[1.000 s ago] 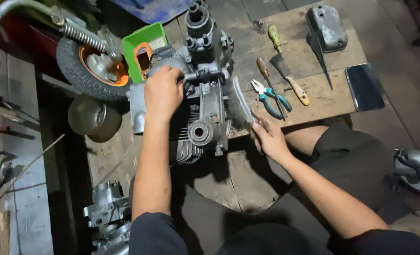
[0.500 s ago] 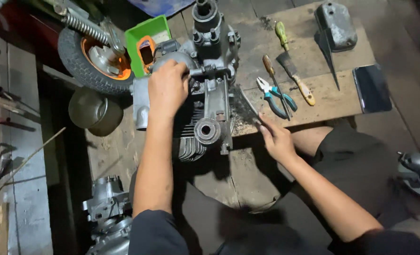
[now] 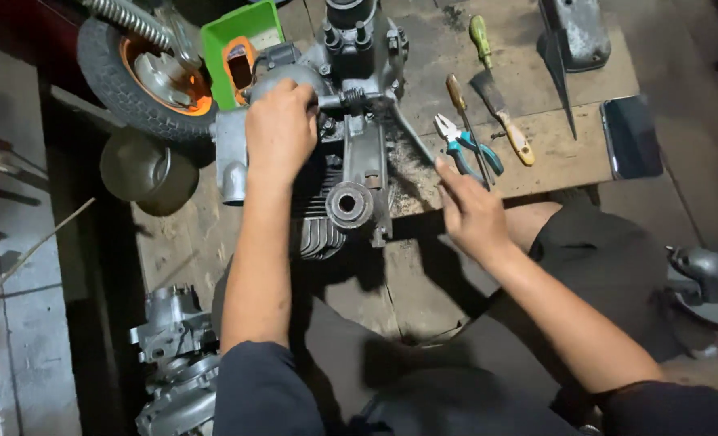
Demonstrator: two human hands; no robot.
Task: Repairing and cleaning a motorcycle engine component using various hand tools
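On top of the engine block point(image 3: 351, 169), the left hand point(image 3: 280, 129) is clamped down over the rounded grey casing, fingers curled over its far edge, so whatever sits under the palm is hidden. That engine lies on a low wooden board point(image 3: 569, 157), with its finned cylinder hanging off the near edge toward the person's lap. The top of the engine runs out of frame, so can't see how it ends up there.

Right hand point(image 3: 472, 214) isn't gripping anything: fingers are stretched out and loosely together, hovering at the board's near edge, fingertips just beside the blue-handled pliers point(image 3: 466, 145). Can't honestly tell if a fingertip is touching them or just above.

Next to the pliers lie a brown-handled screwdriver point(image 3: 458, 101), a scraper with a pale wooden handle point(image 3: 504, 113) and a green-handled screwdriver point(image 3: 480, 39). Further right there's a dark phone point(image 3: 631, 137) lying flat, and a grey metal cover point(image 3: 577, 32) cut off at the top edge.

Off to the left, a small wheel with an orange rim point(image 3: 145, 77) and a green plastic tray point(image 3: 242, 40) with something orange in it, hard to make out. A dull metal bowl point(image 3: 145, 169) sits below the wheel. Bottom left is another engine casing point(image 3: 173, 355), partly blocked by the sleeve. Far right there's some grey part point(image 3: 710, 274), cropped.
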